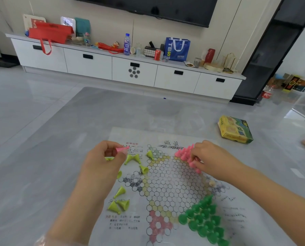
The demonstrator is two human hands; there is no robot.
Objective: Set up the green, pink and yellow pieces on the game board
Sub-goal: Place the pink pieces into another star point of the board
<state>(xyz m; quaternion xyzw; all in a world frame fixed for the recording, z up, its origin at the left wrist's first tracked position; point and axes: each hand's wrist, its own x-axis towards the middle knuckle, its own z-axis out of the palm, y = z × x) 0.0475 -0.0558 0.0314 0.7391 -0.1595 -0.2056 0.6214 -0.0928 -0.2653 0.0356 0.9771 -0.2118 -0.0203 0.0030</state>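
paper game board (pixel 167 180) flat on grey table (pixel 63 139), hexagon grid of circles. left hand (pixel 103 157) at board's 10 o'clock, fingers curled, pinching one pink piece (pixel 122 149) lying sideways. right hand (pixel 210 160) at 1 o'clock, fingertips on cluster of upright pink pieces (pixel 184 153). green pieces (pixel 203 221) standing packed at 5 o'clock corner. yellow pieces (pixel 120 204) scattered, tipped over, along 9 o'clock side. yellow-green box (pixel 235 129) on table, well apart at 2 o'clock.
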